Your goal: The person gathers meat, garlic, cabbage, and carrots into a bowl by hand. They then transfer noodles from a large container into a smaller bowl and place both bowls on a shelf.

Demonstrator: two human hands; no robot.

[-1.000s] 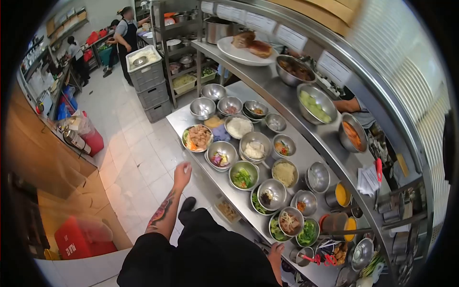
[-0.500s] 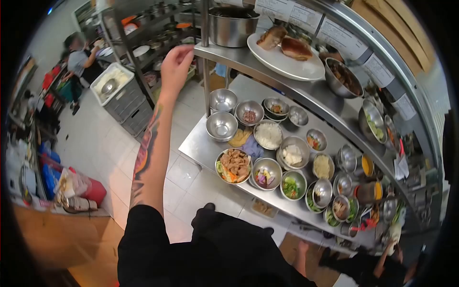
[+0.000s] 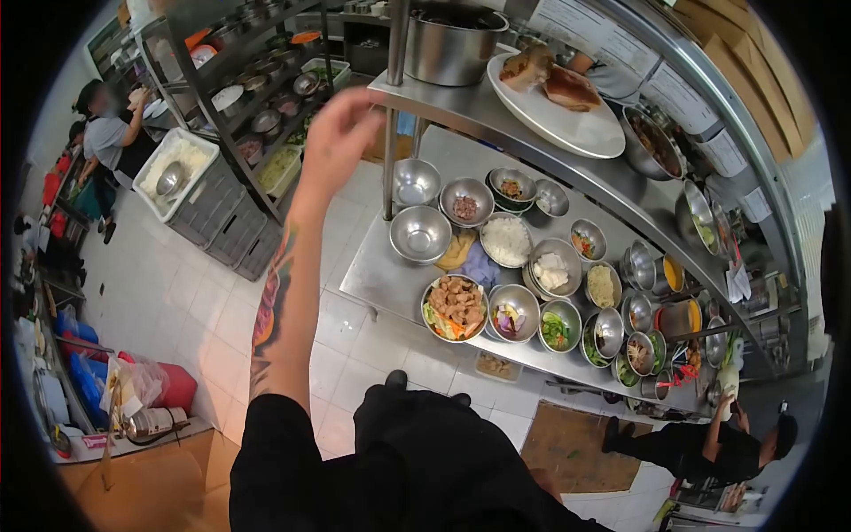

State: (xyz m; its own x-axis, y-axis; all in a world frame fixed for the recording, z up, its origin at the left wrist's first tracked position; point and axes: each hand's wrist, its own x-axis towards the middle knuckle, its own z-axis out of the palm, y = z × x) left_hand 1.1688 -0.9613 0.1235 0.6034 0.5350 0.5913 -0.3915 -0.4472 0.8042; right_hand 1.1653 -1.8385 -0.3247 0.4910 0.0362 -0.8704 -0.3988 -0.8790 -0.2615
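Observation:
My left hand [image 3: 341,142] is raised at the end of an outstretched arm, its fingers loosely bent and slightly blurred. The fingertips overlap the corner of the upper steel shelf [image 3: 443,99] in this view, and nothing shows in them. Just above stands a deep steel pot [image 3: 452,49], with a white oval plate [image 3: 576,133] of cooked meat pieces beside it. Below the hand, two bare steel bowls [image 3: 420,235] sit on the lower counter. Only a sliver of my right hand [image 3: 545,482] shows by my black clothing; its fingers are hidden.
Several bowls of food line the steel counter [image 3: 368,266], among them meat with vegetables [image 3: 455,308] and white rice [image 3: 506,240]. A rice bin [image 3: 180,170] tops grey crates at left. One person [image 3: 691,448] stands at lower right, another [image 3: 124,133] at far left.
My view has shifted, bringing more of the person at lower right into sight. My left hand has moved slightly right and down, its fingers now reaching across the shelf corner.

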